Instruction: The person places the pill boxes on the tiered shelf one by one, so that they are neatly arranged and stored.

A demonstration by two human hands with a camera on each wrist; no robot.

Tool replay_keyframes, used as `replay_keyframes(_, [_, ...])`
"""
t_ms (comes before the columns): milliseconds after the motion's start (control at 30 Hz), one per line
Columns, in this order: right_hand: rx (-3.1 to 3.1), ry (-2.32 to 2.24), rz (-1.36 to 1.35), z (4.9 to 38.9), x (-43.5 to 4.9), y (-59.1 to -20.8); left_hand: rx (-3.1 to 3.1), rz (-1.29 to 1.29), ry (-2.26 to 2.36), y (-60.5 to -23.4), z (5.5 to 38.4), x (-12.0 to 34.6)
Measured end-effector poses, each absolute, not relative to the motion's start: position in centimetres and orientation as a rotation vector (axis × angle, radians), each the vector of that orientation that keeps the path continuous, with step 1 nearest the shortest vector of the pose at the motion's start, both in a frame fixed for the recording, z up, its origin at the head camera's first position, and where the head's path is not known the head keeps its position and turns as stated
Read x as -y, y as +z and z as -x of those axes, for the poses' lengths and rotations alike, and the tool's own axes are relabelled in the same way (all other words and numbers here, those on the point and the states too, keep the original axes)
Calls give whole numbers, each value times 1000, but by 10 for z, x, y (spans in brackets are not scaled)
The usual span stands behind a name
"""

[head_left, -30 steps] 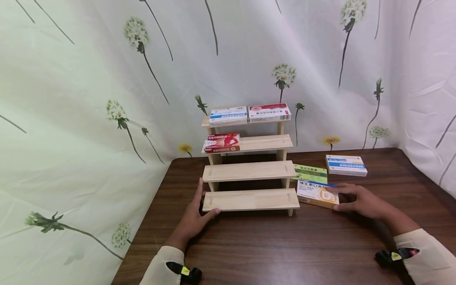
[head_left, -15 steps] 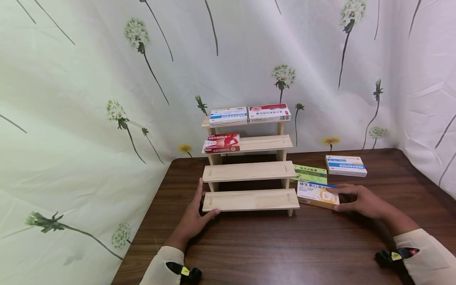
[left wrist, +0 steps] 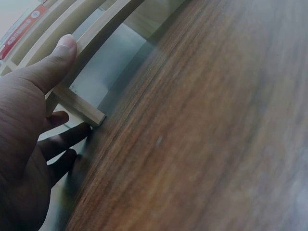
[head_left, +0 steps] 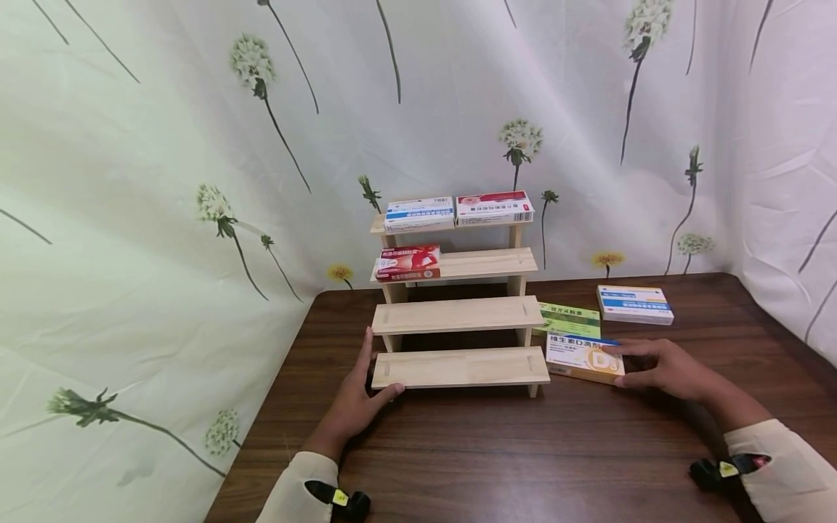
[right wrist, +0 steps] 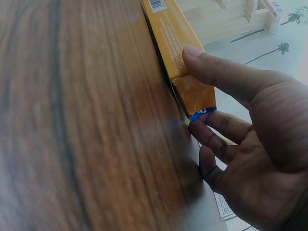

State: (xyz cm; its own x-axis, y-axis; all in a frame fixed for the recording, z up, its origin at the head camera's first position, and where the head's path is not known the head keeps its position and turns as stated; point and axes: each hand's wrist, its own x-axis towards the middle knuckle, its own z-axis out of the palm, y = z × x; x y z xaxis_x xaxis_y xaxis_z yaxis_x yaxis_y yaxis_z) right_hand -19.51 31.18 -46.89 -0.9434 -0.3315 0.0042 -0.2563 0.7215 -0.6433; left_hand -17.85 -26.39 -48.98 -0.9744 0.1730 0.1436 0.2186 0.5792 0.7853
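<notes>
A pale wooden step shelf [head_left: 458, 314] with several tiers stands on the brown table. My left hand [head_left: 355, 403] holds its lower left corner, thumb on the front edge of the bottom step and fingers along the side by the leg [left wrist: 79, 107]. To the right of the shelf, my right hand [head_left: 667, 369] grips the right end of a white, blue and orange vitamin D medicine box [head_left: 578, 354]. In the right wrist view the thumb lies on the box's orange side [right wrist: 168, 41], with fingertips at the blue edge. The box lies low, close to the table.
A green medicine box [head_left: 570, 319] lies behind the held one, partly hidden. Further back right is a blue-and-white box [head_left: 634, 303]. On the shelf sit a red box [head_left: 408, 263], a blue-and-white box [head_left: 418, 216] and a red-and-white box [head_left: 495, 208]. Flowered curtain [head_left: 445, 131] hangs behind.
My right hand and the vitamin D box have shifted very slightly to the right. The left hand and the shelf have stayed in place.
</notes>
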Motion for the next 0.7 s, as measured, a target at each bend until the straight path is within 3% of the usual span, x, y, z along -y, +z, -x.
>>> replay_keyframes(700, [-2784, -1088, 410, 194, -316, -466, 2766, 328, -1363, -487, 179, 263])
